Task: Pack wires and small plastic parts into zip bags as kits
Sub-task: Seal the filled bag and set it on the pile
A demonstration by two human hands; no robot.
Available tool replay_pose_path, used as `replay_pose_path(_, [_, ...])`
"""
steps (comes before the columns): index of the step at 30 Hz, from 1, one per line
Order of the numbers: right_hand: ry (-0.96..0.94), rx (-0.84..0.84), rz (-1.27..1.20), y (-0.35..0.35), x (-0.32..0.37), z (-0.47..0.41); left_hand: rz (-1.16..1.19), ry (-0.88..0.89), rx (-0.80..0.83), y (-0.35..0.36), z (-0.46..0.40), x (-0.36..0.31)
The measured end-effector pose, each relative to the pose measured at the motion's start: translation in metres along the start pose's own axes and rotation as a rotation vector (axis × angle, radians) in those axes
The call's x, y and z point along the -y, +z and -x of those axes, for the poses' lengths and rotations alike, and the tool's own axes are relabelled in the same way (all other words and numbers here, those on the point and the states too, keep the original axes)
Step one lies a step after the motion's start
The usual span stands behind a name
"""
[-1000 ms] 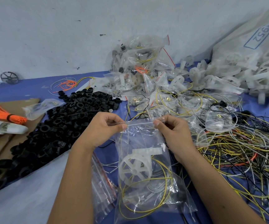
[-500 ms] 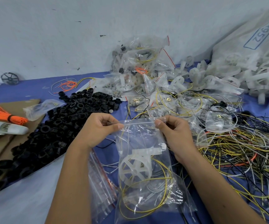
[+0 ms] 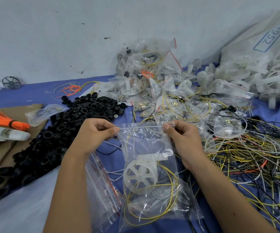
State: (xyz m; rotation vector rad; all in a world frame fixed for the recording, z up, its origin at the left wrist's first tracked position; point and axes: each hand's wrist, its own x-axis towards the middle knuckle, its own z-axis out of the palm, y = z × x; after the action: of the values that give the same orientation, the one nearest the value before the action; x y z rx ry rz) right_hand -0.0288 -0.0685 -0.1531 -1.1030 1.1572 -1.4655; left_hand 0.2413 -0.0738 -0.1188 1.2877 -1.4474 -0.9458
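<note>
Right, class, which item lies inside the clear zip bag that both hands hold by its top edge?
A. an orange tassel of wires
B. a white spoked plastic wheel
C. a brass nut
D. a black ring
B: a white spoked plastic wheel shows through the zip bag, with a yellow wire coiled beside it.

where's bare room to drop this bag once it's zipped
Bare blue cloth lies between the wall and the black rings. The pale sheet at near left is free too. The right is crowded with loose wires.

My one head camera looks forward and down, close above my fingers (image 3: 114, 130), wall beyond them.
</note>
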Motion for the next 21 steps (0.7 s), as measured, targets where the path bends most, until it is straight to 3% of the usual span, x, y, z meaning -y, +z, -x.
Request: replay_pose_path(21, [-0.029,0.038,0.035,-0.001,-0.003,-0.002,-0.016,0.046,0.106,0.019,-0.004,-0.005])
